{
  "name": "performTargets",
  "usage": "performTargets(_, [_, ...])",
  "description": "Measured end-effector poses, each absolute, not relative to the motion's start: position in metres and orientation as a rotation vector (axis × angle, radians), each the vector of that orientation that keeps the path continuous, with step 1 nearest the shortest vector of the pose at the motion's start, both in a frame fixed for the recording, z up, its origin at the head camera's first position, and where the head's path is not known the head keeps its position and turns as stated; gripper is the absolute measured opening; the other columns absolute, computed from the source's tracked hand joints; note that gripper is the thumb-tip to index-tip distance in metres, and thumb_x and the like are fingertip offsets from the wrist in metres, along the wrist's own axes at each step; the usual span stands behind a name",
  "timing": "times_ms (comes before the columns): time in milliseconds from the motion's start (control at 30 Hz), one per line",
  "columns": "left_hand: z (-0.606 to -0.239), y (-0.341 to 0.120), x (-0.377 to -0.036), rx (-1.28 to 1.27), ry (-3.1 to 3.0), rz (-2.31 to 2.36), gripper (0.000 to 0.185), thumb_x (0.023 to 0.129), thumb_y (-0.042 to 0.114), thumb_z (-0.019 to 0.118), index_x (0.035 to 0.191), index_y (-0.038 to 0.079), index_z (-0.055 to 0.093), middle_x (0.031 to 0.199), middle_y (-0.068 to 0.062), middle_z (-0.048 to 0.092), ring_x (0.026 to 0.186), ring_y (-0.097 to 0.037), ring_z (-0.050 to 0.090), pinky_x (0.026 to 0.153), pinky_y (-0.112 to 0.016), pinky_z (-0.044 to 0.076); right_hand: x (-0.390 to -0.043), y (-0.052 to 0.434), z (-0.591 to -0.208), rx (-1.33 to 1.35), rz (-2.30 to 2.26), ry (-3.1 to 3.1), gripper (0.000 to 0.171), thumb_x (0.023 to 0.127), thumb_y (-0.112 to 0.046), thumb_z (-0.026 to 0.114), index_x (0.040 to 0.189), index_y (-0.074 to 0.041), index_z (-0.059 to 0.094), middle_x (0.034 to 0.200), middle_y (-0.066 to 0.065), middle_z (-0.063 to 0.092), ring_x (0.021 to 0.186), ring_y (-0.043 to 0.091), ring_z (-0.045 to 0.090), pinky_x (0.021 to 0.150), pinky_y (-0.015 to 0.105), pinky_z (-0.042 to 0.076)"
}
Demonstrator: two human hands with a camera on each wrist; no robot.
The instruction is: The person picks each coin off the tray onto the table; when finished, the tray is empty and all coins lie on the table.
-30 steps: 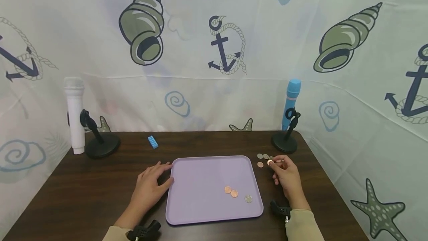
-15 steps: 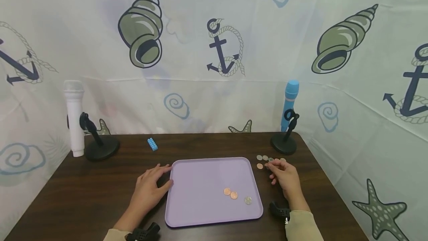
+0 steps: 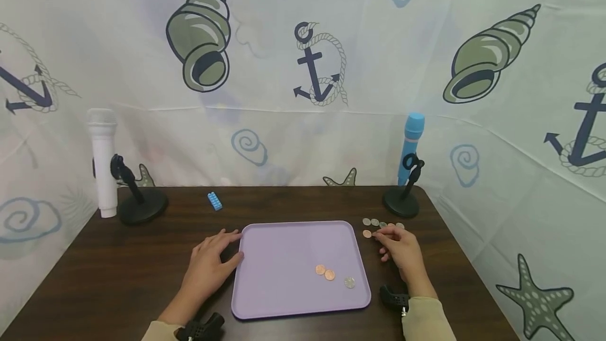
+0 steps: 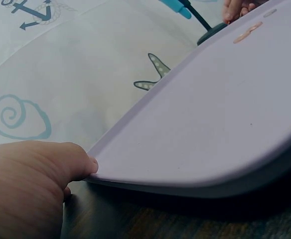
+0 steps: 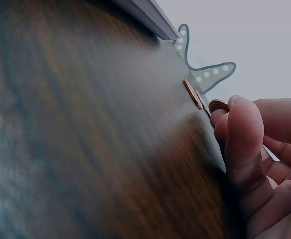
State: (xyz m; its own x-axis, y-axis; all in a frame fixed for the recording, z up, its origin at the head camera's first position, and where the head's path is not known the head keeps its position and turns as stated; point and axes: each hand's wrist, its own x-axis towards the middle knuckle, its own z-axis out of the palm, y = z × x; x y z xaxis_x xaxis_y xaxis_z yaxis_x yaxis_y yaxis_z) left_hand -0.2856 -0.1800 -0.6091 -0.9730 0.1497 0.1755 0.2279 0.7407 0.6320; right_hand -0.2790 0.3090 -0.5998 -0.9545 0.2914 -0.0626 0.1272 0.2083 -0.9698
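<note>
My right hand (image 3: 403, 252) pinches a copper coin (image 5: 218, 105) between thumb and fingertips, low over the table's right side. Just left of those fingertips lies another copper coin (image 3: 366, 234). Behind them runs a row of coins, with a silver one (image 3: 366, 221) at its left end; the fingers partly hide this row. My left hand (image 3: 207, 263) rests at the left edge of a lilac tray (image 3: 279, 249), its fingertips and thumb touching the rim. On the tray lie two copper coins (image 3: 330, 275) side by side and a silver coin (image 3: 350, 282) nearer its right edge.
At the back right a black stand (image 3: 401, 202) holds a blue microphone (image 3: 411, 146). A white microphone (image 3: 103, 164) and another black stand (image 3: 143, 206) are at the back left. A small blue toy brick (image 3: 214, 201) lies behind the tray. Patterned cloth hangs behind the table.
My right hand has shifted slightly left and towards me with the pinched coin, closer to the copper coin beside it. The left hand and the tray have stayed put.
</note>
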Motion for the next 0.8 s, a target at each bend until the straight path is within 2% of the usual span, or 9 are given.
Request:
performTargets(367, [-0.6062,-0.1789,-0.2856,-0.324,-2.812,-1.032,0.051,0.100,0.033,0.079,0.148,0.021,0.068,0.162,-0.011,0.060,0.159,-0.044,0.041,0.121,-0.073,0.020,-0.2801,0.3076,-0.5980,-0.419,1.815,-2.346,0.026,0.100,-0.013,0.080,0.117,0.007,0.075,0.091,0.009,0.073,0.059,0.013,0.063,0.054,0.027,0.061])
performTargets(800, [-0.6096,-0.1787,-0.2858,-0.325,-2.815,-1.026,0.051,0.100,0.035,0.079,0.148,0.022,0.068,0.162,-0.009,0.061,0.159,-0.043,0.042,0.121,-0.073,0.021,-0.2807,0.3064,-0.5997,-0.473,1.713,-2.410,0.025,0.100,-0.016,0.080,0.115,0.004,0.077,0.085,0.008,0.070,0.055,0.013,0.061,0.050,0.028,0.059])
